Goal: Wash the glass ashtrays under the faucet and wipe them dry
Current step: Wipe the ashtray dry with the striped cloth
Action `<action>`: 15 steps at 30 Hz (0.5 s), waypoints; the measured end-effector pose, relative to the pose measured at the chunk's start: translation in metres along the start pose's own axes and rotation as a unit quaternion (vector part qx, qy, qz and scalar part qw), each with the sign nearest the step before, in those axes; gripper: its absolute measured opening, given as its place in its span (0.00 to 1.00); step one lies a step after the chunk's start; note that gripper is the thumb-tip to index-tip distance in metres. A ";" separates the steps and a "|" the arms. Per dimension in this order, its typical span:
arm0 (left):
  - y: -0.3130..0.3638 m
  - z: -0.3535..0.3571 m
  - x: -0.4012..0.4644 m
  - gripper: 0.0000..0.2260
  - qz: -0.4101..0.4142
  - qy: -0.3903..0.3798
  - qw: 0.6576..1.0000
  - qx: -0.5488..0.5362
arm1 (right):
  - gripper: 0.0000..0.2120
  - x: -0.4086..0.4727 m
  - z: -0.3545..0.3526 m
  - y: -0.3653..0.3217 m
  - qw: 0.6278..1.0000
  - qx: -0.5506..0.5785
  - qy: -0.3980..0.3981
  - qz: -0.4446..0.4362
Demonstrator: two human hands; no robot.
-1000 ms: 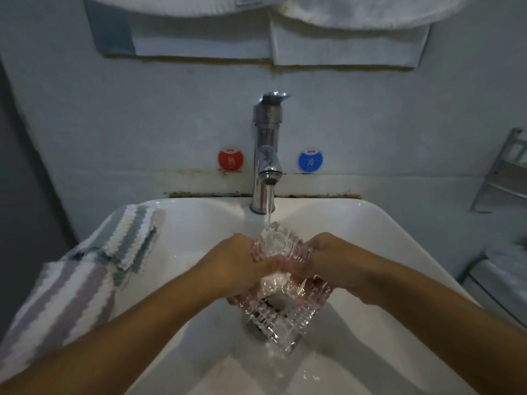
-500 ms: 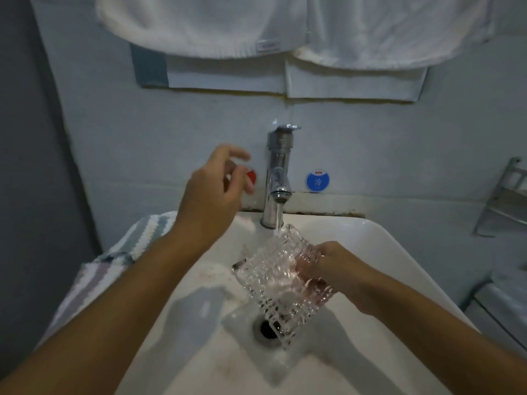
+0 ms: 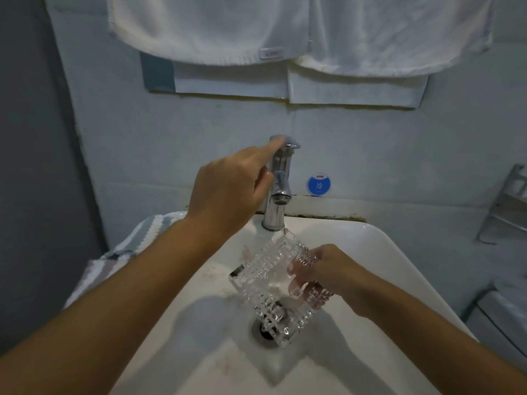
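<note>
Moved: left hand, off the glass ashtray to the faucet lever, forefinger extended onto it. Right hand grips ashtray, tilted over sink drain. Rinse apparently ending; drying outstanding; striped cloth at left rim

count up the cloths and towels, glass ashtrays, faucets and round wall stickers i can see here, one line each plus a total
White towels hanging on the wall: 2
Striped cloth on the sink's left edge: 1
Glass ashtray, held by the right hand: 1
Faucet, its lever touched by the left hand: 1
Round blue sticker: 1
Total: 6
</note>
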State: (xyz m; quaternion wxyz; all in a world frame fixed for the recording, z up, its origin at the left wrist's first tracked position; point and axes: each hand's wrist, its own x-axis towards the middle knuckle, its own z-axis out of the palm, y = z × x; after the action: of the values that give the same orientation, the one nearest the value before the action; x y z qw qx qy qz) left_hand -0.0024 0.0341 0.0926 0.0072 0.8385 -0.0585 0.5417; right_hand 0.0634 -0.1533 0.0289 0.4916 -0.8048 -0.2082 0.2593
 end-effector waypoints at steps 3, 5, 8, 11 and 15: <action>0.008 -0.006 -0.020 0.13 -0.114 0.051 0.992 -0.018 | 0.07 -0.002 -0.002 -0.001 0.999 -0.039 0.000 -0.016; 0.012 -0.004 -0.040 0.07 -0.218 0.031 0.974 -0.053 | 0.06 -0.003 -0.002 -0.002 0.999 -0.042 0.003 -0.026; 0.009 0.007 -0.067 0.13 -0.335 -0.159 0.927 -0.060 | 0.04 -0.005 -0.002 -0.003 0.998 -0.046 0.024 -0.041; 0.010 0.009 -0.072 0.25 -0.404 -0.397 0.819 -0.095 | 0.01 -0.006 -0.002 -0.004 0.995 -0.062 0.043 -0.064; 0.018 0.011 -0.074 0.39 -0.394 -0.507 0.707 -0.296 | 0.01 -0.005 -0.007 -0.004 0.993 -0.064 0.068 -0.073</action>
State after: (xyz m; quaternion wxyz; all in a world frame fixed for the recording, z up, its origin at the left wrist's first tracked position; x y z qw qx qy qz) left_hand -0.0249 0.0220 0.0197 0.4367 0.8887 0.1248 -0.0624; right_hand 0.0633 -0.1597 0.0360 0.4695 -0.8332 -0.2486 0.1530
